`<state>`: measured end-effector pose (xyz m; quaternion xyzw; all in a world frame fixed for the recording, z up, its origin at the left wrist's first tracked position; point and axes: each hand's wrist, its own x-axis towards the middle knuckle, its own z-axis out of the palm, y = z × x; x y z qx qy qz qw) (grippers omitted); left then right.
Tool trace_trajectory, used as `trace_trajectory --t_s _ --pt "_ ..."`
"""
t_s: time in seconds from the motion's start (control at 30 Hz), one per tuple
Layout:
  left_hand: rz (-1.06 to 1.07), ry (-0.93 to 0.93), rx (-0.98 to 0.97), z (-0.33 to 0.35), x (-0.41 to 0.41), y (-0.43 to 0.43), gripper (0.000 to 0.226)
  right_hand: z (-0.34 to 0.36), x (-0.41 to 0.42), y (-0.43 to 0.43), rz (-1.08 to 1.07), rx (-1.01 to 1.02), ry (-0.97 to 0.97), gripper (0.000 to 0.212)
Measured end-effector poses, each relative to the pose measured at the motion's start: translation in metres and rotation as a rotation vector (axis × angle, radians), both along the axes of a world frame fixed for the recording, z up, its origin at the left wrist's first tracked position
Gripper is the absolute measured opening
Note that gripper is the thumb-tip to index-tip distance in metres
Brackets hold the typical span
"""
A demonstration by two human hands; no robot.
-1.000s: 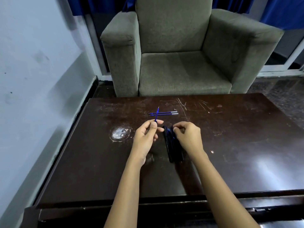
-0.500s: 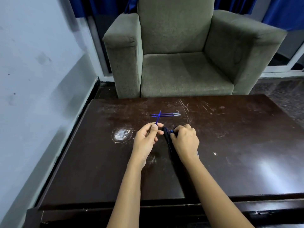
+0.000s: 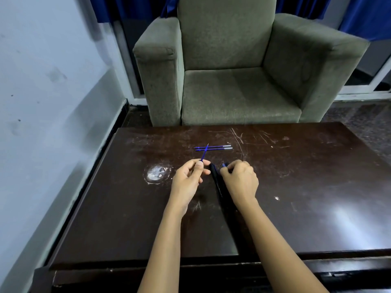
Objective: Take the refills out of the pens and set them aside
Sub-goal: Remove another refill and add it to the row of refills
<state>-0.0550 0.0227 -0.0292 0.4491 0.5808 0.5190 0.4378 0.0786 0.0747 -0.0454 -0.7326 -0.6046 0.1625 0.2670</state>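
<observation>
We see dark scratched wooden table (image 3: 306,187), grey-green armchair (image 3: 232,92) behind it, pale wall (image 3: 42,81) at left, blue curtains (image 3: 364,15) beyond. Left hand (image 3: 188,182) pinches thin blue refill (image 3: 204,153) between thumb and fingers. Refill tilted, tip pointing up and away, crossing two refills (image 3: 218,147) in our view. Those lie side by side on table, long axis left-right, tips left. Right hand (image 3: 241,180), fingers curled, grips far end of dark pens (image 3: 215,180), which lie near-to-far between hands.

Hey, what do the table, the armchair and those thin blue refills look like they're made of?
Table: dark wood or veneer, glossy, going by the glare and pale scratches. Armchair: grey-green fabric, matte, with a nubbly weave. Refills: probably plastic, thin blue tubes with pale ends; too small to be sure.
</observation>
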Motion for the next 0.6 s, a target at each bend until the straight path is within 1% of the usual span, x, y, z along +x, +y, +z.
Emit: trace_trajectory --t_s 0.07,0.13,0.2,0.23,0.27,0.33,0.4,0.6 --pt "0.009 0.044 0.001 -0.001 -0.001 0.0 0.023 0.008 0.007 0.004 -0.04 -0.005 0.225 0.019" --pt "0.023 0.11 0.002 -0.002 -0.002 0.001 0.021 0.018 0.014 0.009 -0.01 -0.035 0.588 0.02" --pt "0.027 0.177 0.003 -0.004 -0.003 0.002 0.019 0.031 0.019 0.01 0.092 -0.129 0.984 0.02" --pt "0.026 0.196 0.006 -0.005 -0.004 0.002 0.019 0.036 0.022 0.01 0.152 -0.175 1.131 0.019" --pt "0.027 0.21 0.009 -0.006 -0.004 0.003 0.019 0.04 0.023 0.009 0.202 -0.209 1.224 0.017" --pt "0.03 0.244 0.01 -0.006 -0.005 0.003 0.018 0.043 0.026 0.008 0.268 -0.241 1.33 0.014" --pt "0.031 0.264 0.014 -0.006 -0.005 0.003 0.018 0.041 0.026 0.008 0.299 -0.239 1.381 0.015" --pt "0.011 0.3 0.022 -0.007 -0.007 0.003 0.018 0.036 0.022 0.009 0.288 -0.193 1.316 0.01"
